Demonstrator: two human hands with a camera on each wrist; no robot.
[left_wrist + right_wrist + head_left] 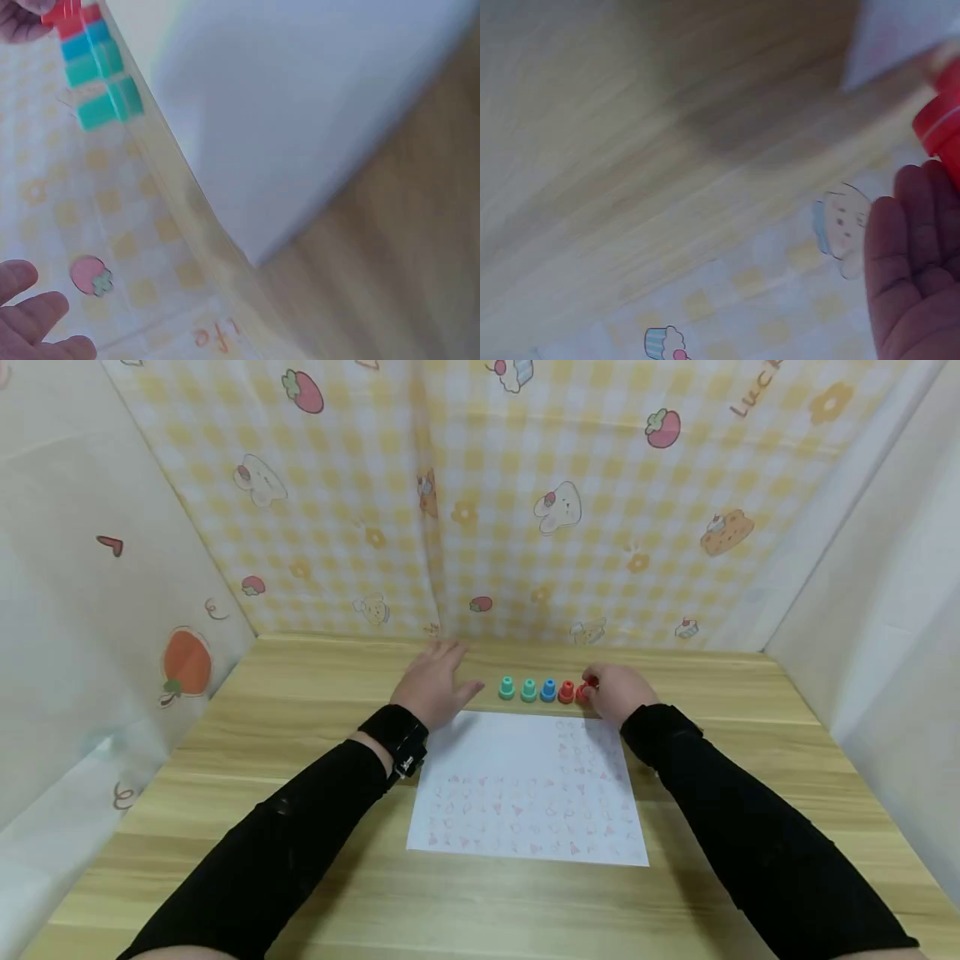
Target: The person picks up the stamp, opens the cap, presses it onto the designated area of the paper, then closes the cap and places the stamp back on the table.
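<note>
A row of small plastic stamps stands behind the paper in the head view: two green stamps (pixel 528 691), a blue stamp (pixel 548 691) and red stamps (pixel 566 692) at the right end. My right hand (pixel 621 692) pinches the rightmost red stamp (pixel 939 124), mostly covered by the fingers in the head view. To the left of the row, my left hand (pixel 433 685) lies with fingers spread near the paper's upper left corner, holding nothing. White paper (pixel 495 743) lies on the table, with rows of faint red stamped shapes across its lower half and upper right.
The wooden table (pixel 337 877) meets a yellow checked cloth (pixel 487 552) at its back edge. White printed cloth (pixel 90 610) hangs at the left side, and another white cloth (pixel 892 568) at the right.
</note>
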